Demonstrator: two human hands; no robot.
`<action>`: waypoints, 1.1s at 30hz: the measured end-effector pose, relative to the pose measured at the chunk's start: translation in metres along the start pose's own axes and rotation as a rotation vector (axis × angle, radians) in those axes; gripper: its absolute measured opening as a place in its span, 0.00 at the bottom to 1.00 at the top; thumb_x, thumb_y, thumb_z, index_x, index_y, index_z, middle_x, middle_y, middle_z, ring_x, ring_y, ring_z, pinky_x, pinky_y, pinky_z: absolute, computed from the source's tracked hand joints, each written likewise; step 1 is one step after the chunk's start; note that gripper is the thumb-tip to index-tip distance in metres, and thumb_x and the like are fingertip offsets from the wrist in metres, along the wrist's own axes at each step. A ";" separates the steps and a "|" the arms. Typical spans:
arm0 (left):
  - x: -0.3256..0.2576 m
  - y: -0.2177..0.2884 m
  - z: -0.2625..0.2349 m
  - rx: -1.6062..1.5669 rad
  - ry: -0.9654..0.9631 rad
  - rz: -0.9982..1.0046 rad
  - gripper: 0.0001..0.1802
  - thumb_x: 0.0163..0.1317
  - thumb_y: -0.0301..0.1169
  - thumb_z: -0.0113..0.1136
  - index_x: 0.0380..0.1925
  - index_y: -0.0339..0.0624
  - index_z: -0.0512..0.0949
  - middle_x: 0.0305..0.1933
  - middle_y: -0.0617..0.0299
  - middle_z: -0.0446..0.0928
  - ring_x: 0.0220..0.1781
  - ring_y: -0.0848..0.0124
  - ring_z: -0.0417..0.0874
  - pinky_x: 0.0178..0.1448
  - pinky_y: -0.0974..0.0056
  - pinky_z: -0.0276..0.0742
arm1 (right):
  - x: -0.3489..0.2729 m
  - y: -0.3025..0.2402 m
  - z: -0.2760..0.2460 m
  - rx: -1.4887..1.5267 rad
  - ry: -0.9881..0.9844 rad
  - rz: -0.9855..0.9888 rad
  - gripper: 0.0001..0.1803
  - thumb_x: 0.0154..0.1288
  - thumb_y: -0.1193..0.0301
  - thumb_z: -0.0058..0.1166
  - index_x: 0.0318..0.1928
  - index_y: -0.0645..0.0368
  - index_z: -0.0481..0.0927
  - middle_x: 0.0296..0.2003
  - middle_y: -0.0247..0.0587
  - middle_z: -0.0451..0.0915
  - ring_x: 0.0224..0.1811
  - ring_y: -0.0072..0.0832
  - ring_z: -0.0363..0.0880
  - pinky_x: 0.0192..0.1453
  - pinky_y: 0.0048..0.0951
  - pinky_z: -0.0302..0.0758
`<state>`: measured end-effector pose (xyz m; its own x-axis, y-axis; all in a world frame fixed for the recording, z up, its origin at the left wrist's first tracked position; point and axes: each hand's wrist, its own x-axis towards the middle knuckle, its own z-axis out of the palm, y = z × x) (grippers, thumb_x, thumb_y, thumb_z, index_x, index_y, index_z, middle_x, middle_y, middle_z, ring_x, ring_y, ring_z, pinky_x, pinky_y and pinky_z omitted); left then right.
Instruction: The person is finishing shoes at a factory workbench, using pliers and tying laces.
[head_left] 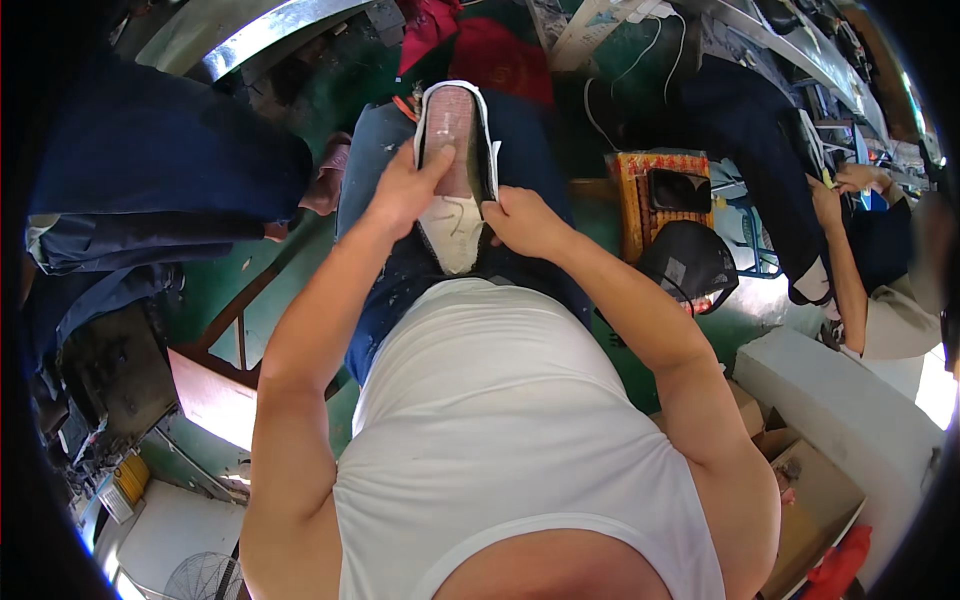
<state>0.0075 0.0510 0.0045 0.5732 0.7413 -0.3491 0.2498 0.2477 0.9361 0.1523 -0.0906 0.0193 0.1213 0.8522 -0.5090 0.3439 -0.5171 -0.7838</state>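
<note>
An unfinished shoe point(453, 238) lies across my thighs, its pinkish-brown inner face point(452, 118) turned up and a white edge running round the far end. The near end is pale, with a dark curved mark on it. My left hand point(408, 188) wraps the shoe's left side, thumb laid over the inner face. At the right edge, my right hand point(526, 222) pinches the rim between thumb and fingers, close to a dark strip along that side. What lies under the right fingertips is hidden.
On the right, a black phone point(679, 190) rests on an orange patterned seat, near a black bag point(690, 262). Farther right are a co-worker's hands point(850, 185). Dark cloth point(170, 150) fills the left. A cardboard box point(822, 490) stands at lower right, a fan point(205, 577) at lower left.
</note>
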 end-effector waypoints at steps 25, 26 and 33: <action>0.022 -0.016 0.008 0.235 -0.138 -0.122 0.44 0.63 0.61 0.59 0.63 0.31 0.70 0.57 0.44 0.79 0.57 0.61 0.82 0.60 0.60 0.76 | -0.019 0.020 -0.003 -0.480 0.176 -0.868 0.11 0.58 0.68 0.64 0.29 0.57 0.74 0.28 0.39 0.75 0.34 0.42 0.76 0.40 0.41 0.72; 0.020 -0.014 0.008 0.238 -0.133 -0.130 0.44 0.63 0.61 0.59 0.63 0.31 0.70 0.57 0.44 0.79 0.57 0.61 0.82 0.60 0.60 0.76 | -0.024 0.021 -0.005 -0.482 0.153 -0.872 0.11 0.58 0.69 0.64 0.29 0.57 0.73 0.29 0.39 0.75 0.34 0.42 0.76 0.41 0.41 0.72; 0.021 -0.010 0.013 0.264 -0.097 -0.133 0.40 0.63 0.59 0.60 0.60 0.34 0.74 0.53 0.47 0.81 0.53 0.63 0.84 0.57 0.60 0.78 | -0.034 0.034 -0.010 -0.377 0.199 -0.867 0.10 0.58 0.69 0.63 0.34 0.55 0.74 0.32 0.36 0.77 0.38 0.39 0.78 0.43 0.40 0.70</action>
<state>0.0267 0.0560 -0.0130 0.5906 0.6469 -0.4824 0.5144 0.1588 0.8427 0.1687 -0.1366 0.0139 -0.1720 0.9415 0.2898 0.6600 0.3285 -0.6756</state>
